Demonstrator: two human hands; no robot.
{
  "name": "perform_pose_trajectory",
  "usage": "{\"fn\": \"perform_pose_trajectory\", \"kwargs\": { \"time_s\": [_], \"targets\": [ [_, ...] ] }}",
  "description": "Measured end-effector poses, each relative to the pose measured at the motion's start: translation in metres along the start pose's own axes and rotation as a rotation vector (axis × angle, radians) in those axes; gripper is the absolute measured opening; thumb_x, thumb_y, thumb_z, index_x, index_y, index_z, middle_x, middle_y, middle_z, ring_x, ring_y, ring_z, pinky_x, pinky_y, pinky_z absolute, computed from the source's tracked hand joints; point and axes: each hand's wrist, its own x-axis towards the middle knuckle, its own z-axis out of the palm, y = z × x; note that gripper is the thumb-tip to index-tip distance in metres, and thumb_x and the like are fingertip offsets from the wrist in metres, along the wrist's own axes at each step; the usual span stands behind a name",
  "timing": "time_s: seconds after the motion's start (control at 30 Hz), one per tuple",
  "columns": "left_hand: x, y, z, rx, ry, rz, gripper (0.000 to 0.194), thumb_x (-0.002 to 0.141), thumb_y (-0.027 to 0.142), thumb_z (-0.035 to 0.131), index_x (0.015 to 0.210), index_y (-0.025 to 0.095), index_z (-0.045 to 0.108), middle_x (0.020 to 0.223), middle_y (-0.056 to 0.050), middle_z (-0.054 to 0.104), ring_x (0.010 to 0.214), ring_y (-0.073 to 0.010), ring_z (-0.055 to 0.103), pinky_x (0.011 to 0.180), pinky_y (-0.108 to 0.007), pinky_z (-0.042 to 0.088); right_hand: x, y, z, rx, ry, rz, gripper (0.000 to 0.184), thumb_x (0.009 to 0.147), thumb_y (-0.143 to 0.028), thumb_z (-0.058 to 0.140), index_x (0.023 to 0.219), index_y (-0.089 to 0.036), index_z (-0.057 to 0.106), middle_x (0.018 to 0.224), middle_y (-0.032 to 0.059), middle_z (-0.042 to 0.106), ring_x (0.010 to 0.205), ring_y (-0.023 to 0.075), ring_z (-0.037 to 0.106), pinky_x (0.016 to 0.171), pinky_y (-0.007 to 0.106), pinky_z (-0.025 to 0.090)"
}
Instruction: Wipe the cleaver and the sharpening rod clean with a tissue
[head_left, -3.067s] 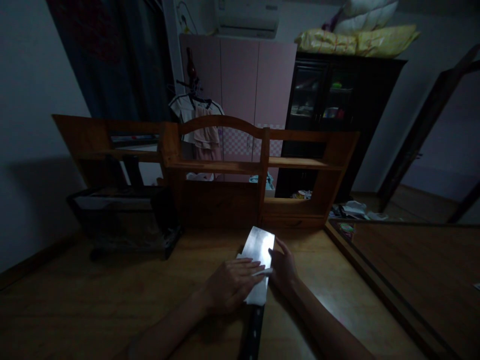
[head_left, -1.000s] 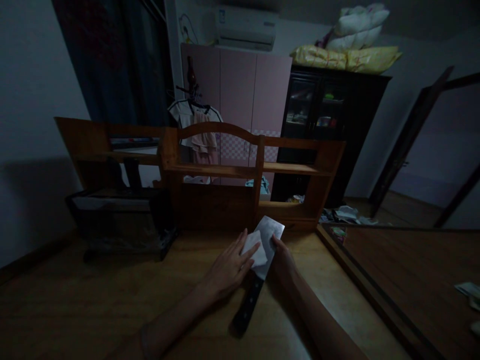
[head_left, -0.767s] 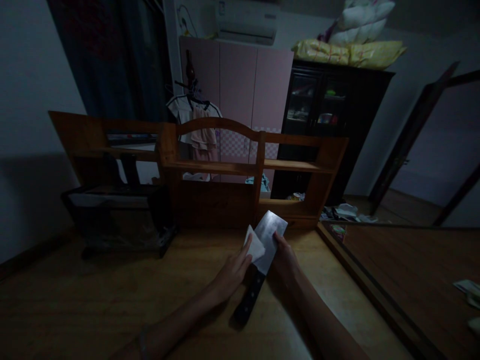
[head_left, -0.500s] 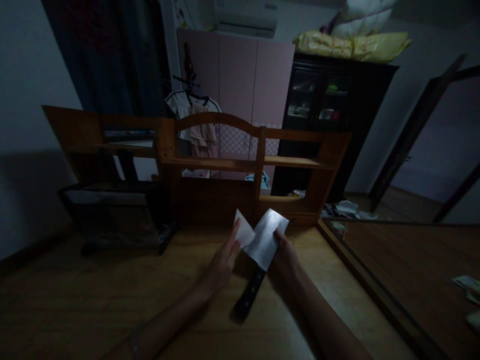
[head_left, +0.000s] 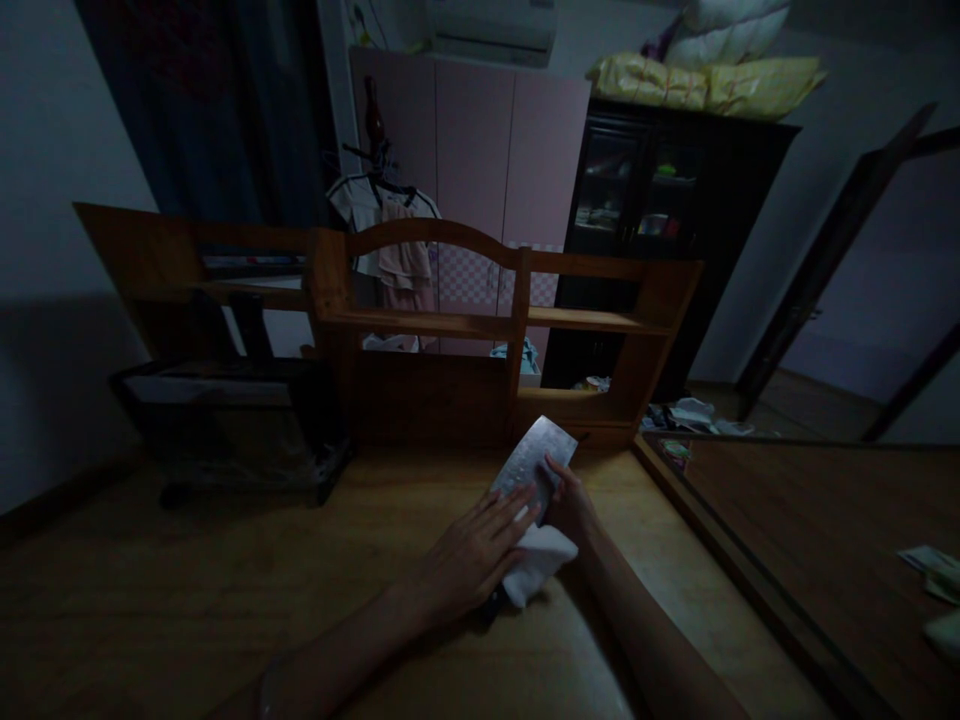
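Note:
A cleaver (head_left: 538, 452) with a broad metal blade is held tilted above the wooden surface, its black handle mostly hidden. My right hand (head_left: 574, 508) grips the blade along its right side, thumb on the face. Across the lower blade lies my left hand (head_left: 476, 545), fingers stretched over it and a white wipe (head_left: 541, 560) beneath them. The wipe hangs out past the fingers towards the right and down over the handle end. Whether it is paper or cloth I cannot tell.
A wooden shelf unit (head_left: 431, 325) runs along the far edge of the wooden surface (head_left: 360, 640). To the left stands a dark, box-like object (head_left: 225, 420). At right, a raised wooden edge (head_left: 720, 545) borders another brown surface. Papers (head_left: 930, 572) lie there.
My left hand has moved right and down onto the blade with the white wipe, now covering the blade's lower part and most of the handle. My right hand keeps its grip.

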Motion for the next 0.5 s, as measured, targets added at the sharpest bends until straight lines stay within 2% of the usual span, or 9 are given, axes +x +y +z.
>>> {"fn": "perform_pose_trajectory", "kwargs": {
  "time_s": [0.17, 0.27, 0.37, 0.5],
  "targets": [
    [-0.001, -0.005, 0.005, 0.037, 0.029, 0.204, 0.047, 0.094, 0.014, 0.037, 0.14, 0.022, 0.034, 0.15, -0.007, 0.027, 0.139, -0.0216, 0.02, 0.112, -0.046, 0.024, -0.004, -0.001, 0.0, -0.089, 0.053, 0.086, 0.012, 0.076, -0.033, 0.065, 0.075, -0.022, 0.062, 0.054, -0.0003, 0.063, 0.059, 0.0209, 0.065, 0.065, 0.036, 0.053],
    [-0.003, -0.01, 0.007, -0.019, -0.008, 0.259, 0.044, 0.093, 0.013, 0.038, 0.136, 0.019, 0.04, 0.143, -0.006, 0.042, 0.135, -0.0198, 0.03, 0.111, -0.041, 0.029, 0.0, 0.003, -0.005, -0.078, -0.016, 0.122, 0.019, 0.078, -0.036, 0.062, 0.08, -0.017, 0.065, 0.068, 0.0058, 0.07, 0.068, 0.0225, 0.067, 0.071, 0.036, 0.053],
    [-0.006, -0.01, 0.003, -0.066, -0.064, 0.212, 0.049, 0.09, 0.015, 0.042, 0.138, 0.016, 0.036, 0.141, -0.009, 0.043, 0.132, -0.0199, 0.036, 0.108, -0.038, 0.034, 0.006, 0.008, -0.01, -0.05, -0.056, 0.109, 0.024, 0.079, -0.034, 0.061, 0.09, -0.013, 0.065, 0.082, 0.009, 0.072, 0.075, 0.0234, 0.068, 0.077, 0.037, 0.052],
    [-0.005, -0.003, -0.005, -0.099, -0.102, 0.089, 0.052, 0.092, 0.021, 0.041, 0.142, 0.016, 0.03, 0.147, -0.01, 0.034, 0.135, -0.0204, 0.03, 0.109, -0.038, 0.032, 0.012, 0.01, -0.016, -0.02, -0.041, 0.082, 0.024, 0.079, -0.034, 0.062, 0.093, -0.015, 0.064, 0.085, 0.0077, 0.073, 0.076, 0.0233, 0.068, 0.079, 0.038, 0.051]
  ]
}}
